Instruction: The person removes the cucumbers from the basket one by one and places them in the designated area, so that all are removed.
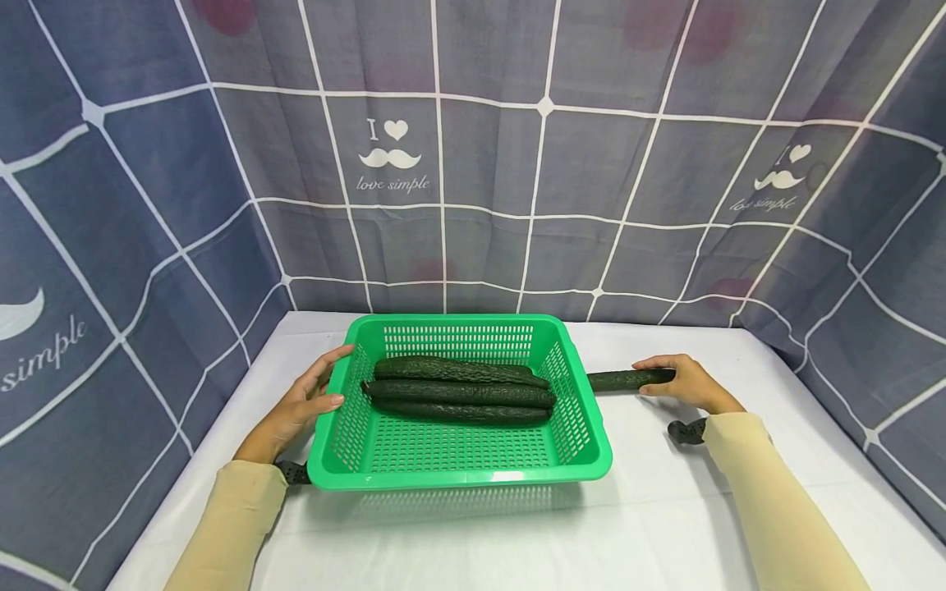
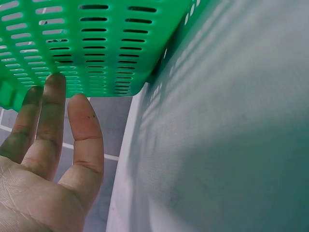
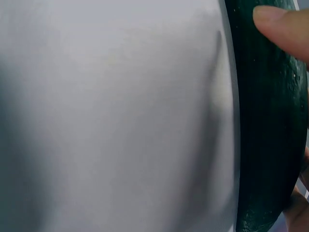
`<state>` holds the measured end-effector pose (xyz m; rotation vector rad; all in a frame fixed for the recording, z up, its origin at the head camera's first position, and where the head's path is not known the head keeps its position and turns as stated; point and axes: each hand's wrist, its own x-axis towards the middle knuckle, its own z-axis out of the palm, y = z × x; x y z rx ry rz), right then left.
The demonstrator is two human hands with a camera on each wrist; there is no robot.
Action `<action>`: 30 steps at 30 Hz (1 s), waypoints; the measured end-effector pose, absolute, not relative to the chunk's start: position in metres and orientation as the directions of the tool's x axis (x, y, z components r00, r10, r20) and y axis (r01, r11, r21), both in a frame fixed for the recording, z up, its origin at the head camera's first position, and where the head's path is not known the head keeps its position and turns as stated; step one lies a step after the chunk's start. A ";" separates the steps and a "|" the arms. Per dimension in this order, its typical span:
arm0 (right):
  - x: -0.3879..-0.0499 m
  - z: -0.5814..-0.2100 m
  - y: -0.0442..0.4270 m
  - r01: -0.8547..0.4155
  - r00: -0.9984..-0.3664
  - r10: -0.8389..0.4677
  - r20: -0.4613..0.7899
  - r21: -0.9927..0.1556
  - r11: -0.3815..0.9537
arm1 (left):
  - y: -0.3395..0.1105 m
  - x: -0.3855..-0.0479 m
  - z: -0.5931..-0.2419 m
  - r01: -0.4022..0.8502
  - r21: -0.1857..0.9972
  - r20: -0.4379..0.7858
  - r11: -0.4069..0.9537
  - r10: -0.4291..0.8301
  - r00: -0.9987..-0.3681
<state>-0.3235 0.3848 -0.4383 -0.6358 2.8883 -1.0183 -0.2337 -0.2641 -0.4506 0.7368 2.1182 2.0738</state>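
A green perforated basket holds several dark green cucumbers lying side by side toward its back. At the basket's left wall is the left hand, its fingers extended; in the left wrist view the fingertips meet the green mesh. To the right of the basket, the right hand grips another cucumber near its right end, thumb on one side and fingers on the other. That cucumber fills the right edge of the right wrist view, with the thumb against it.
A white cloth covers the table. Grey-blue curtains with white lines and printed lettering hang behind and at both sides. Dark wrist devices show beside both sleeves.
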 end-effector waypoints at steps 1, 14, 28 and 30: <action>-0.323 -0.438 0.384 -0.365 -0.920 -0.374 0.119 -0.605 0.707 | -0.264 -0.234 -0.451 0.273 0.961 0.266 -0.039 0.393 -0.880; -0.312 -0.432 0.383 -0.323 -0.942 -0.320 0.100 -0.531 0.783 | -0.264 -0.234 -0.451 0.262 0.965 0.246 -0.012 0.387 -0.888; -0.307 -0.425 0.382 -0.359 -0.929 -0.352 0.117 -0.521 0.774 | -0.264 -0.233 -0.450 0.271 0.962 0.256 -0.016 0.385 -0.887; -0.307 -0.424 0.382 -0.363 -0.927 -0.358 0.115 -0.517 0.775 | -0.264 -0.233 -0.450 0.270 0.963 0.254 -0.012 0.383 -0.888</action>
